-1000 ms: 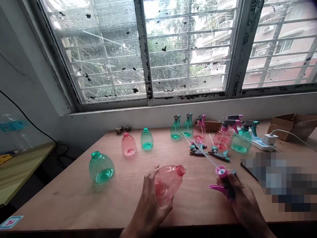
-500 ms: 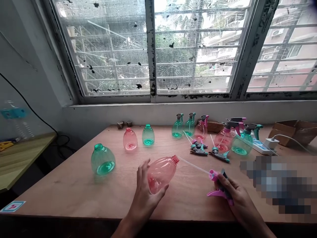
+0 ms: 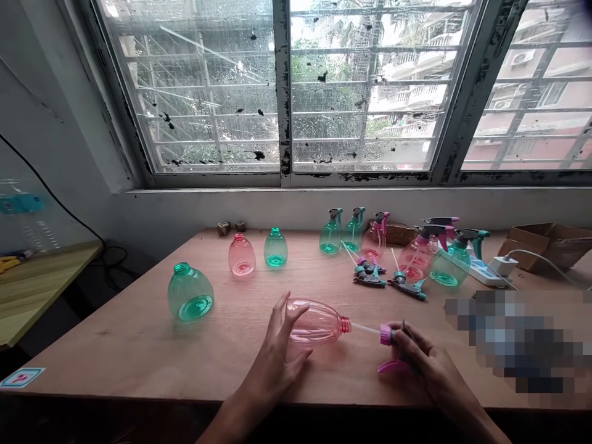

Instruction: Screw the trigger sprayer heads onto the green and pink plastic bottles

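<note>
My left hand grips the base of a clear pink bottle that lies on its side just above the wooden table, neck pointing right. My right hand is closed around a pink and dark spray trigger head. The head's thin white dip tube runs into the bottle's neck, with a short length showing between neck and pink collar.
A large green bottle, a small pink bottle and a small green bottle stand open further back. Loose trigger heads and several assembled sprayers sit at the back right, beside a power strip and a cardboard box.
The bottle tipped from neck-up to lying flat. My right hand brought the trigger head left, and the tube slid from outside the bottle deep into its neck.
</note>
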Demonstrator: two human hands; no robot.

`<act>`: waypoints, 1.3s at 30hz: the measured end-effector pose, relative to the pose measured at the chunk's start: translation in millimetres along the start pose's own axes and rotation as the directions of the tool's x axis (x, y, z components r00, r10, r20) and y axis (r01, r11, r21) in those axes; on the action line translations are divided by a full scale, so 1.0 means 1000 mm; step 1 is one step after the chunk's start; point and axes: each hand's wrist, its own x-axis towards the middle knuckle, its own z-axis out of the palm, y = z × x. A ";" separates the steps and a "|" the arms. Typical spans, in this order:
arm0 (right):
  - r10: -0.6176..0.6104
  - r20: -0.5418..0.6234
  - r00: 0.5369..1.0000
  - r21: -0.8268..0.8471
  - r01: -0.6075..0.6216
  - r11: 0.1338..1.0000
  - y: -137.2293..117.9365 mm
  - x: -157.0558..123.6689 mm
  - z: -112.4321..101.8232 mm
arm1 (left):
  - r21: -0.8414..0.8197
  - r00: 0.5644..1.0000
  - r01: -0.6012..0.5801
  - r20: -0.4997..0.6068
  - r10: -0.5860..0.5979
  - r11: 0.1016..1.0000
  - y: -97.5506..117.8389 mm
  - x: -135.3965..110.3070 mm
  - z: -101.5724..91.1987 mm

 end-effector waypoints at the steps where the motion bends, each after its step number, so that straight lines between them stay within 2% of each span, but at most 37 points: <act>1: -0.002 0.031 1.000 -0.034 0.003 0.999 -0.003 -0.001 0.002 | -0.012 0.999 -0.017 0.050 0.017 1.000 0.001 0.000 0.000; 5: -0.002 0.109 0.994 -0.074 0.010 0.997 -0.012 -0.003 0.006 | -0.087 0.982 -0.049 0.180 0.064 0.995 0.008 -0.002 -0.002; 13: 0.003 0.269 0.963 -0.005 -0.002 1.000 -0.006 -0.002 0.001 | -0.217 0.988 0.071 0.146 -0.040 0.974 0.002 -0.002 0.002; 16: 0.001 0.289 0.957 -0.033 0.009 0.999 -0.005 -0.003 0.000 | -0.228 0.986 0.078 0.165 -0.040 0.971 0.002 -0.002 0.002; 21: 0.036 0.291 0.956 -0.138 0.004 0.990 -0.014 -0.006 0.000 | -0.221 0.957 0.146 0.278 -0.081 0.964 0.005 -0.005 -0.004; 26: 0.020 0.313 0.950 -0.185 0.040 0.982 -0.021 -0.008 0.002 | -0.306 0.960 0.167 0.268 -0.084 0.937 0.003 -0.005 -0.005; 29: 0.040 0.293 0.955 -0.189 0.017 0.982 -0.019 -0.010 0.003 | -0.292 0.963 0.161 0.257 -0.085 0.943 0.006 -0.004 -0.005; 32: 0.057 0.282 0.958 -0.103 -0.029 0.994 -0.016 -0.011 0.003 | -0.245 0.965 0.139 0.251 -0.076 0.959 0.009 -0.004 -0.004; 35: 0.012 0.289 0.957 -0.101 0.018 0.995 -0.013 -0.011 0.000 | -0.171 0.958 0.095 0.283 -0.044 0.981 0.011 -0.004 -0.004; 39: -0.016 0.304 0.952 -0.139 0.061 0.988 -0.010 -0.009 -0.002 | -0.115 0.938 0.103 0.343 -0.058 0.988 0.014 -0.006 -0.008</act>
